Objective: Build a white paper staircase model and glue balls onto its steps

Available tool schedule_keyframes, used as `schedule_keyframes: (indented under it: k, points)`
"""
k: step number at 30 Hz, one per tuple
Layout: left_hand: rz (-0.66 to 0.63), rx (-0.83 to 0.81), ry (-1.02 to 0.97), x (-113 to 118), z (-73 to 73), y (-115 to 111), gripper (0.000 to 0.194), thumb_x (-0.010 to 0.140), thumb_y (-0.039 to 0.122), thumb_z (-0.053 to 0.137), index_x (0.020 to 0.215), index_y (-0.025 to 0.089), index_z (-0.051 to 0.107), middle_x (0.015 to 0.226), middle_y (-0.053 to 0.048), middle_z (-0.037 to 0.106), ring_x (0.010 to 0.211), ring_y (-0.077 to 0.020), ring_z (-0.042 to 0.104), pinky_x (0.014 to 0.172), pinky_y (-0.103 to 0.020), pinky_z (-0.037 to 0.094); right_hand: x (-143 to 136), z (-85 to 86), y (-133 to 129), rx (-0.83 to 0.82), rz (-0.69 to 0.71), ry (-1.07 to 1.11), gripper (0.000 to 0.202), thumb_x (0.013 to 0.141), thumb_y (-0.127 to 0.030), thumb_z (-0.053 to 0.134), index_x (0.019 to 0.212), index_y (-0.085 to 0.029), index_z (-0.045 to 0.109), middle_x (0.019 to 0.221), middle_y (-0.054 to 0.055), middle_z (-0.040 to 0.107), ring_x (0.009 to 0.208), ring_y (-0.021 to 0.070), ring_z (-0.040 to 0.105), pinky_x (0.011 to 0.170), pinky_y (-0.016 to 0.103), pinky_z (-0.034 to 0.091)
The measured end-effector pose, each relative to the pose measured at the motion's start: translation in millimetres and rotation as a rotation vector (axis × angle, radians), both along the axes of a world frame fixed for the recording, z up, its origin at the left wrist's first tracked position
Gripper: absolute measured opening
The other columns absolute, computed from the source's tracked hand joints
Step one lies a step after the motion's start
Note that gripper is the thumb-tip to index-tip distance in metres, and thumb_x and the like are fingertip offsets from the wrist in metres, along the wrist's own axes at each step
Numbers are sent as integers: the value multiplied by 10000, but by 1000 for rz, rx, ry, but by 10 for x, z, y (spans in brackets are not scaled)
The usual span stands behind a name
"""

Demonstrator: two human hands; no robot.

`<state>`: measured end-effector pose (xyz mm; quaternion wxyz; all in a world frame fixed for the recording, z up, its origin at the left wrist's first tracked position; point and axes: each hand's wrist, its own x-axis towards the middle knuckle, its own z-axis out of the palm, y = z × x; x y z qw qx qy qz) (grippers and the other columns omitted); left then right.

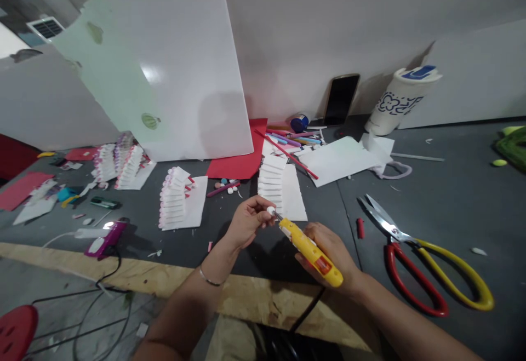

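Between the thumb and fingers of my left hand [245, 224] is a small round white piece [270, 210]; I cannot make out its exact kind. My right hand [335, 251] is wrapped round a yellow hot glue gun [314, 254]. The gun's metal nozzle [278, 216] points left, at or very near the white piece; I cannot tell whether they touch. Just beyond my hands lies a white card [295, 194] with a row of rolled white paper tubes [270, 183] at its left edge. A similar card with pink-tipped tubes [172, 202] is farther left.
Large red-and-yellow-handled scissors [396, 235] lie partly open on the right, beside a short red piece [360, 228]. Coloured sticks [291, 139], a phone [342, 99] and a white tumbler [396, 106] are at the back. A magenta power strip [106, 239] sits left, near the table edge.
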<state>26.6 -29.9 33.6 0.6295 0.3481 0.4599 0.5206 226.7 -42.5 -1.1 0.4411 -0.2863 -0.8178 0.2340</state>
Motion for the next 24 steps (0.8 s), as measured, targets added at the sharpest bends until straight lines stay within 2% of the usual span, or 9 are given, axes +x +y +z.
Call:
schedule_keyframes:
  k: [10, 17, 24]
  points:
    - [13, -39, 6, -17, 6, -5, 465, 431, 438, 934, 719, 143, 720, 574, 0, 653, 467, -68, 532, 428, -171, 300, -1, -5, -9, 19, 17, -19, 165, 862, -273, 553, 787, -259, 407, 651, -23, 566, 561, 153, 518, 541, 277, 417]
    - [9, 8, 18, -46, -33, 4, 429, 495, 429, 916, 757, 141, 737, 573, -8, 648, 475, -67, 525, 430, -171, 302, 5, -6, -5, 18, 4, -12, 156, 871, -265, 544, 794, -256, 408, 660, -27, 557, 558, 146, 512, 546, 270, 415]
    - [-2, -14, 22, -30, 6, 2, 429, 476, 419, 924, 741, 137, 738, 539, 5, 622, 474, -72, 531, 429, -171, 302, 8, 0, -6, 5, -19, -5, 152, 888, -278, 526, 786, -256, 416, 646, -28, 550, 548, 143, 514, 533, 259, 417]
